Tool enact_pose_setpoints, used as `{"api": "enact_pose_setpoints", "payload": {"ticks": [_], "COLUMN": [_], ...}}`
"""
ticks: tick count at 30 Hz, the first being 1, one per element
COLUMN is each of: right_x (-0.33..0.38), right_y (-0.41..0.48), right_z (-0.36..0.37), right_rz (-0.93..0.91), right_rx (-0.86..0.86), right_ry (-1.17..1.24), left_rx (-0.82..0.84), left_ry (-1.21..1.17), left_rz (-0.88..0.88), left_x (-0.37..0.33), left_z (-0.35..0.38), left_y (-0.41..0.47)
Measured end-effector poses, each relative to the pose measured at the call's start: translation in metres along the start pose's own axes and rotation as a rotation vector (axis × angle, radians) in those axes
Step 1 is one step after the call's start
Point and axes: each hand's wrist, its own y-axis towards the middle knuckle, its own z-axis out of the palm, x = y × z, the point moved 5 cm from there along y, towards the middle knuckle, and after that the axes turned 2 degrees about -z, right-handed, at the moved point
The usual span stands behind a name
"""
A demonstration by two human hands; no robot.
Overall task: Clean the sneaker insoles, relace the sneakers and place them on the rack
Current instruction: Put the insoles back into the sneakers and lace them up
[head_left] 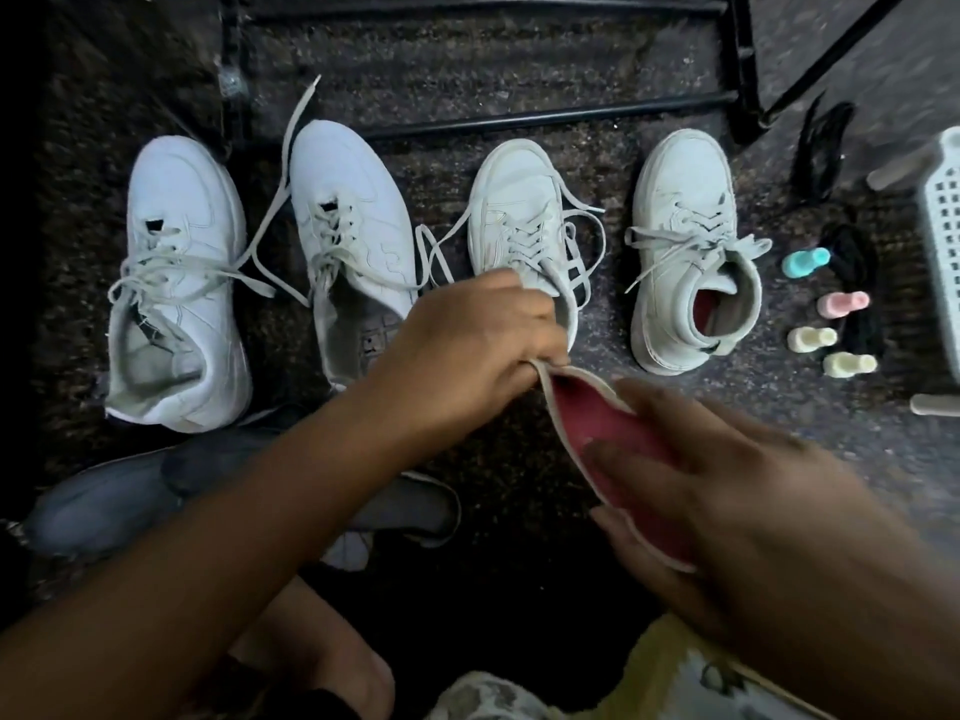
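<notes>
Several white sneakers stand in a row on the dark carpet, toes pointing away from me. A red insole [608,433] with a pale edge is held between both hands in front of the third sneaker [519,220]. My left hand [467,345] pinches its far tip beside that sneaker's heel opening. My right hand [717,470] grips its near end, thumb lying across the red face. The fourth sneaker [685,241] has a red insole inside. The two left sneakers [182,241] [348,220] have loose laces.
A black metal shoe rack [519,116] stands behind the sneakers. To the right lie small coloured bottles [805,262], black laces [821,148] and a white perforated basket [943,226]. A grey insole [104,496] lies on the floor at the lower left.
</notes>
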Motion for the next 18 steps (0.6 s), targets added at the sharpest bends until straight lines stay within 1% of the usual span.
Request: {"api": "enact_pose_setpoints", "payload": {"ticks": [3, 5, 11, 14, 16, 18], "right_x": [-0.004, -0.009, -0.01, -0.007, -0.005, -0.003], "right_y": [-0.004, -0.004, 0.0, -0.005, -0.006, -0.004], "right_z": [-0.017, -0.017, 0.004, 0.0, -0.002, 0.001], "right_rz": [0.05, 0.062, 0.083, 0.094, 0.09, 0.09], "right_rx": [-0.136, -0.177, -0.122, -0.161, -0.161, -0.106], "right_ry": [0.026, 0.014, 0.099, 0.138, 0.151, 0.161], "left_rx": [-0.044, -0.08, -0.118, -0.126, -0.114, -0.072], "left_ry": [-0.11, -0.141, -0.123, -0.127, -0.149, -0.156], "left_rz": [0.074, 0.105, 0.175, 0.19, 0.186, 0.191], "left_x": [-0.005, -0.007, 0.001, 0.002, 0.004, 0.005], "left_z": [0.004, 0.013, 0.036, 0.03, 0.027, 0.03], "left_y": [0.012, 0.015, 0.002, -0.006, -0.009, -0.008]}}
